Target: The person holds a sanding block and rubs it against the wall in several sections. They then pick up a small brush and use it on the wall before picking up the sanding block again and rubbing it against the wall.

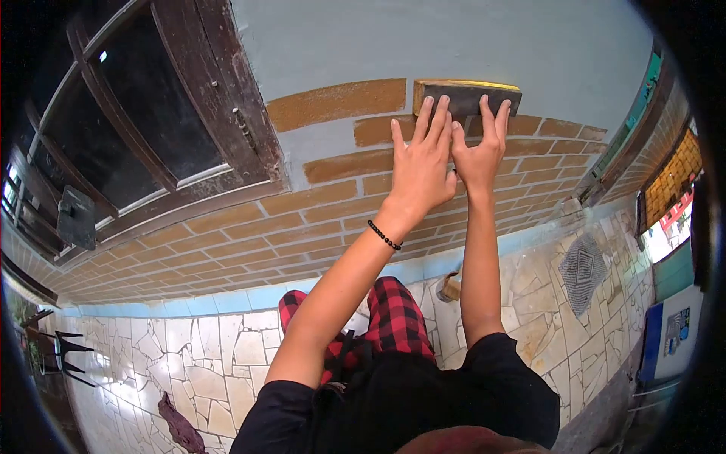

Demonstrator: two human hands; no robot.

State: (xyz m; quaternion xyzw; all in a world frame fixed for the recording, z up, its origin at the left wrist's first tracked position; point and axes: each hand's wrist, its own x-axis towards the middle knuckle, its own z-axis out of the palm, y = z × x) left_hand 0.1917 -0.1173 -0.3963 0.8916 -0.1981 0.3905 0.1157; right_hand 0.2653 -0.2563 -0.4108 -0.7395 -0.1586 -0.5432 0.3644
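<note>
My left hand (420, 163) and my right hand (479, 147) both press flat, fingers spread, on a dark rectangular stamp block (467, 97) held against the wall. The block sits at the right end of the top row of ochre brick shapes (336, 104) on a pale grey-blue wall (423, 38). A black bead bracelet (384, 235) is on my left wrist. Fresh ochre paint shows along the block's upper edge.
A dark wooden window (151, 113) with glass panes stands open at left. Rows of painted bricks (302, 227) fill the lower wall. A broken-tile floor (212, 356) lies below, with a small tin (449, 287), a dark rag (180, 424) and a doormat (581, 271).
</note>
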